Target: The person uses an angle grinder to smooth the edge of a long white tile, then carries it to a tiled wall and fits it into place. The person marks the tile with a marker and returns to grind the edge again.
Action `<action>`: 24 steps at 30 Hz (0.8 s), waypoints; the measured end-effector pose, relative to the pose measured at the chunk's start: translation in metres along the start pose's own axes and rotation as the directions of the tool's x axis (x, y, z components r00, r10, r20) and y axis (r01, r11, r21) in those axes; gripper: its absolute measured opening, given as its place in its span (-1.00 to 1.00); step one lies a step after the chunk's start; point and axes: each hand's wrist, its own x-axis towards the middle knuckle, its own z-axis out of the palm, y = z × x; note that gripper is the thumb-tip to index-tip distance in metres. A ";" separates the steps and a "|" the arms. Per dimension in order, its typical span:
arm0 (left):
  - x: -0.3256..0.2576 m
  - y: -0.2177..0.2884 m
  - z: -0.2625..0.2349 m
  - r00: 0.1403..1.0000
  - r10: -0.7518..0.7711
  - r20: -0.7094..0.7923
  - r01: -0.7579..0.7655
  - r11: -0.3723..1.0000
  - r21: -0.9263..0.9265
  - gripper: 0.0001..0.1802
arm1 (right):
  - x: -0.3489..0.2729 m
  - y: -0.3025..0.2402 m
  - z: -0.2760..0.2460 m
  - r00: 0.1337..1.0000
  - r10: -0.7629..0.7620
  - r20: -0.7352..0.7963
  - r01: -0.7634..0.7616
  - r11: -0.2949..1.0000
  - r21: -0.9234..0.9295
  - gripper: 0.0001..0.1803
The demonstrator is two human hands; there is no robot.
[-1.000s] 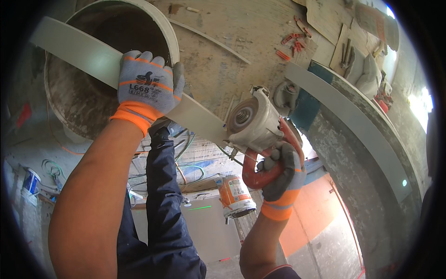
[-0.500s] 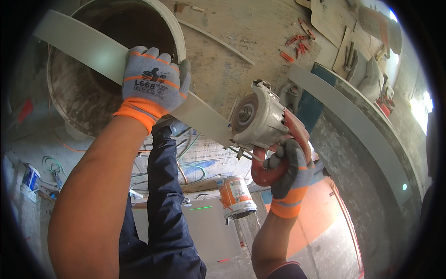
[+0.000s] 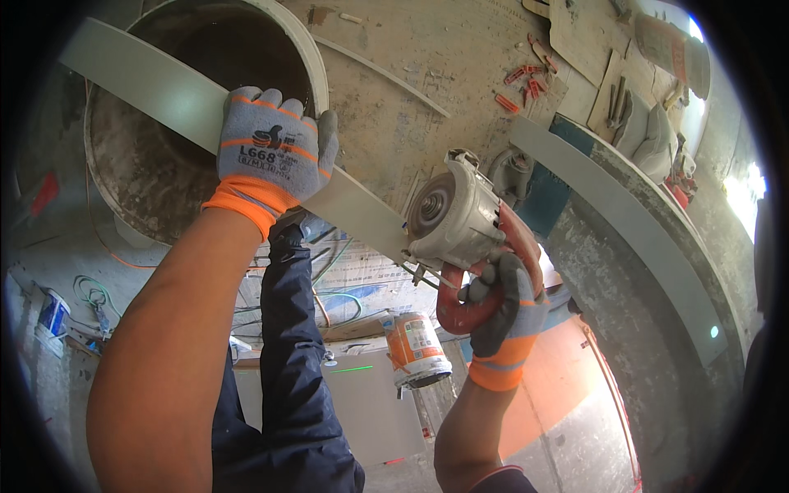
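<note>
My left hand (image 3: 267, 156), in a grey glove with orange bands, is closed over a long flat grey strip (image 3: 156, 86), which looks like cut tile. The strip slants from the upper left toward the middle. At its lower right end sits a handheld circular cutter (image 3: 464, 214) with a dusty metal body, round blade and red handle. Wrapped round that handle is my gloved right hand (image 3: 505, 304). Blade and strip end lie close together; whether they touch I cannot tell.
A large round tub (image 3: 319, 70) stands under the strip. Another long grey strip (image 3: 625, 218) lies on a worktop at right. Red clips (image 3: 530, 86) are scattered on the dusty board. An orange and white bucket (image 3: 417, 349) stands below, and cables (image 3: 341, 296) run across the floor.
The cutter and my right hand have shifted slightly left and down along the strip's end. My left hand has barely moved, and the strip lies as before.
</note>
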 end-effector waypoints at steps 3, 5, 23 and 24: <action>-0.001 0.000 0.001 1.000 0.010 -0.021 -0.010 1.000 0.007 -0.60 | 0.001 0.002 -0.001 0.999 -0.023 0.044 0.019 0.996 0.084 -0.77; -0.001 -0.001 0.002 0.999 0.021 -0.038 -0.020 1.000 0.004 -0.60 | 0.003 0.005 -0.003 0.999 -0.027 0.021 0.027 1.000 0.003 -0.73; -0.001 -0.001 0.003 0.999 0.010 -0.030 -0.010 1.000 -0.020 -0.60 | 0.003 0.014 -0.012 0.992 -0.085 0.093 0.096 0.988 -0.118 -0.54; -0.001 -0.002 0.003 1.000 0.007 -0.027 -0.008 1.000 -0.022 -0.60 | 0.002 0.013 -0.011 0.981 -0.148 0.122 0.167 0.971 -0.168 -0.53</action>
